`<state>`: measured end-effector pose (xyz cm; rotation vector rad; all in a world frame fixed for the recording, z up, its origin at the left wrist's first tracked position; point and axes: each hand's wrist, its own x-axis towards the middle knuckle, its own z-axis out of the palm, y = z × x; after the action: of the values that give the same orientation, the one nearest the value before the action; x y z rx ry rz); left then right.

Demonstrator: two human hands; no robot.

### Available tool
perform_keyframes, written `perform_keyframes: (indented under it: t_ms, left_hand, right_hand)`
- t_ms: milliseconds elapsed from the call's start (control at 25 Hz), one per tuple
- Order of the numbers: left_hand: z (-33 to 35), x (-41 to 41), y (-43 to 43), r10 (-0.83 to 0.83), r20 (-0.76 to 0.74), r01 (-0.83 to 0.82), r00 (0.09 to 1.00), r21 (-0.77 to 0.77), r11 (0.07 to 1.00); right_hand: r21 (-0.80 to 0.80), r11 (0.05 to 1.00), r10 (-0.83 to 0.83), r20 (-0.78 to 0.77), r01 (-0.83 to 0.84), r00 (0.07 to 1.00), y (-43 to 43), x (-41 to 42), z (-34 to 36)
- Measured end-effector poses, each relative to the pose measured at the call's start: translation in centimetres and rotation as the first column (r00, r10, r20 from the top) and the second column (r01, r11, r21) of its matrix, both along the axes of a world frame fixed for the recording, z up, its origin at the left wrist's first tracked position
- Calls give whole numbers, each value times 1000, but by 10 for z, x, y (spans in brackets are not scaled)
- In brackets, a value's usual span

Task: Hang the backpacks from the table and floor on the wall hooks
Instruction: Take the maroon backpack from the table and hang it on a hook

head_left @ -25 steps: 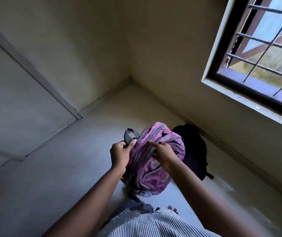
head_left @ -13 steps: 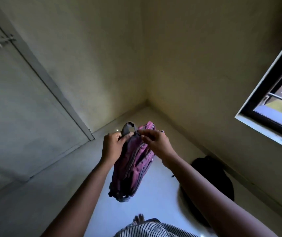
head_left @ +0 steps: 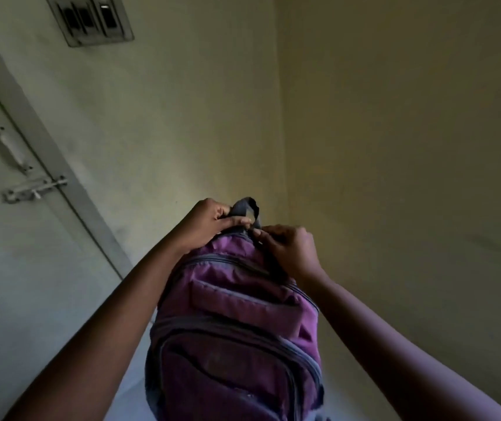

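Pinching grey top loop (head_left: 245, 207) from both sides: left hand (head_left: 209, 223), right hand (head_left: 288, 247) | purple backpack (head_left: 234, 329) hangs lengthwise below grip

We see only a pale sliver of floor (head_left: 130, 402), low in the view, just left of the purple backpack (head_left: 237, 329) held above it. Its edges and corners are hidden, and we cannot tell what lies on it.

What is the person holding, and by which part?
A purple backpack, at its top: the left hand grips the grey loop, the right hand pinches the fabric beside it.
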<state>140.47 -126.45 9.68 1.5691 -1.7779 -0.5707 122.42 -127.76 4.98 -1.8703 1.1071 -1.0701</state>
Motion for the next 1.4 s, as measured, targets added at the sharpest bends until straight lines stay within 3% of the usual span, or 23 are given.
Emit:
perform_keyframes:
  t_ms: [80, 160, 280, 560, 720, 960, 1200, 1400]
  left_hand:
    - [12, 2, -33, 31, -82, -35, 996, -52, 998]
    - [22, 4, -81, 21, -262, -52, 965, -110, 993]
    - [30, 6, -151, 42, -442, -87, 896, -82, 993]
    - [69, -24, -298, -74, -648, -90, 758, -217, 972]
    - [126, -48, -386, -226, -608, -47, 761, -399, 916]
    - [219, -65, -503, -245, -357, -86, 901, -702, 707]
    - [305, -69, -572, -422, -285, -25, 860, -851, 524]
    - [380, -87, -604, -511, -239, -6, 826, -910, 416]
  right_hand:
    - [-2, 998, -66, 52, 66, 996, -34, 8, 16]
    - [-5, 996, -83, 116, 85, 990, -84, 15, 33]
    - [-35, 992, -117, 106, 121, 987, -160, 22, 56]
    - [-5, 967, -249, 198, 255, 948, -295, -1, 113]
    - [-85, 909, -371, 282, 408, 885, -369, -15, 167]
    - [-316, 737, -500, 341, 598, 796, -459, -22, 261]
    - [-524, 500, -555, 417, 689, 720, -507, -18, 348]
    - [-593, 298, -611, 484, 748, 627, -525, -27, 419]
